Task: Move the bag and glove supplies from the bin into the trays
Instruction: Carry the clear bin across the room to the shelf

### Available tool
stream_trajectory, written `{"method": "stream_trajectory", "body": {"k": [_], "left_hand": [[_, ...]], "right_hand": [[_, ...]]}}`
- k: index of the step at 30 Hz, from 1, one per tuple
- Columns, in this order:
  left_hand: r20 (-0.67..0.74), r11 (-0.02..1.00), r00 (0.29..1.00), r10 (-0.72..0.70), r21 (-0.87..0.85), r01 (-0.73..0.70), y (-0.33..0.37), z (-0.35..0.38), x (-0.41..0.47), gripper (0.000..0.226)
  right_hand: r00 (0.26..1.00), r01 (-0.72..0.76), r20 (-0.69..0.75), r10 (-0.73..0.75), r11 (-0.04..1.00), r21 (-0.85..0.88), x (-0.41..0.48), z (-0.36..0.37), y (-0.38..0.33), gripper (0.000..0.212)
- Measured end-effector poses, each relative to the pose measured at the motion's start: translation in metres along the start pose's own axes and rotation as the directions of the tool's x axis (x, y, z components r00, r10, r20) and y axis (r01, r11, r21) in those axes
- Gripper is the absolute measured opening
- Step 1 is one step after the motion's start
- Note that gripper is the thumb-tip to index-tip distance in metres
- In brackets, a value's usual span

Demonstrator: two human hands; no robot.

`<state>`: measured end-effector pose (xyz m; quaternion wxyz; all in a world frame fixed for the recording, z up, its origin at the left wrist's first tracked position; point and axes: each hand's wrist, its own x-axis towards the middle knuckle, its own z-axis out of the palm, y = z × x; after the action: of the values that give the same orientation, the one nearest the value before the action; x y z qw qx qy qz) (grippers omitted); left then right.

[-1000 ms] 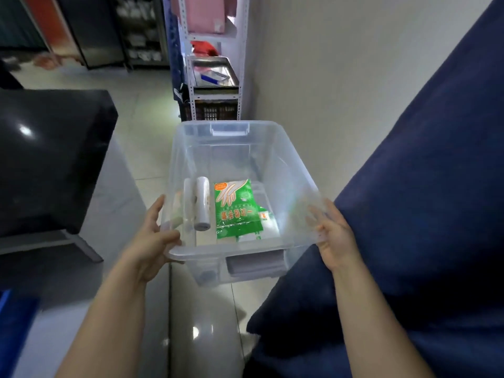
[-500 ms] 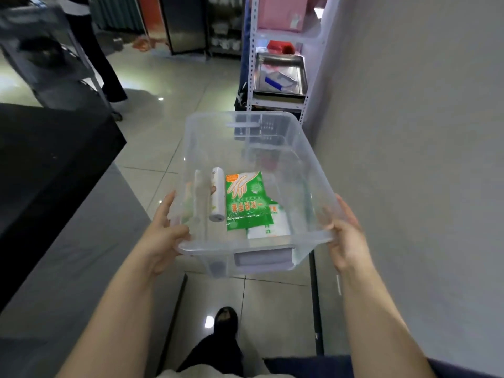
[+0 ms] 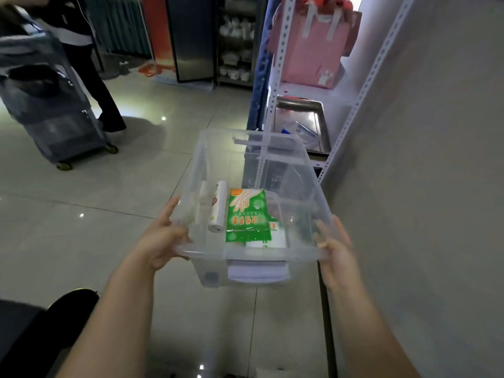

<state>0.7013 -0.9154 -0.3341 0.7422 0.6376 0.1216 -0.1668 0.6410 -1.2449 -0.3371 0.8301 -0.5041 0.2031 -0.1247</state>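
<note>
I carry a clear plastic bin (image 3: 311, 186) above the tiled floor. My left hand (image 3: 161, 238) grips its near left rim and my right hand (image 3: 334, 246) grips its near right rim. Inside lie a white bag roll (image 3: 218, 210), a green glove packet (image 3: 246, 215) and another packet (image 3: 275, 236) partly under it. A second pale roll (image 3: 203, 196) lies at the bin's left wall. Ahead, a steel tray (image 3: 320, 115) sits on a white shelf rack and holds a blue and clear packet (image 3: 301, 129).
The white shelf rack (image 3: 275, 85) stands against the grey wall on the right, with a pink bag (image 3: 313, 47) on an upper shelf. A person pushes a dark wheeled cart (image 3: 46, 105) at the far left. My black shoe (image 3: 73, 301) shows at lower left.
I have moved forward with the bin toward the shelf rack. The dark table and blue cloth have left the view. The tray now looks nearer.
</note>
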Motion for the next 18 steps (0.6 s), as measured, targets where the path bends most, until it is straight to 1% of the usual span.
{"method": "stream_trajectory", "body": {"k": [3,6,9,11,13,15,17,18], "left_hand": [[-0.045,0.999,0.999,0.005,-0.041,-0.007,0.032,-0.008,0.064,0.088],[-0.062,0.997,0.997,0.045,-0.061,-0.049,0.062,-0.019,0.129,0.086],[-0.048,0.996,0.997,0.062,-0.066,-0.065,0.086,-0.031,0.194,0.084],[-0.069,0.995,0.996,0.053,-0.082,-0.059,0.103,-0.037,0.237,0.084],[-0.112,0.996,0.993,0.039,-0.079,-0.048,0.121,-0.044,0.280,0.084],[-0.135,0.993,0.991,0.017,-0.116,-0.033,0.143,-0.054,0.320,0.082],[-0.154,0.991,0.988,0.005,-0.129,-0.025,0.166,-0.066,0.356,0.081],[-0.166,0.993,0.986,0.003,-0.114,-0.022,0.177,-0.072,0.374,0.081]], "right_hand": [[1.000,-0.014,0.009,0.014,1.000,-0.009,0.061,0.040,0.007,0.071],[0.995,-0.045,0.082,0.048,0.998,-0.040,0.131,0.074,0.009,0.074],[0.970,-0.169,0.153,0.191,0.975,-0.146,0.212,0.106,0.009,0.076],[0.948,-0.235,0.160,0.275,0.944,-0.230,0.267,0.131,0.013,0.084],[0.943,-0.237,0.151,0.295,0.920,-0.313,0.317,0.166,0.015,0.087],[0.940,-0.184,0.201,0.274,0.908,-0.377,0.364,0.205,0.017,0.075],[0.921,-0.125,0.292,0.256,0.907,-0.402,0.404,0.243,0.019,0.054],[0.921,-0.106,0.305,0.244,0.908,-0.406,0.422,0.260,0.020,0.043]]}}
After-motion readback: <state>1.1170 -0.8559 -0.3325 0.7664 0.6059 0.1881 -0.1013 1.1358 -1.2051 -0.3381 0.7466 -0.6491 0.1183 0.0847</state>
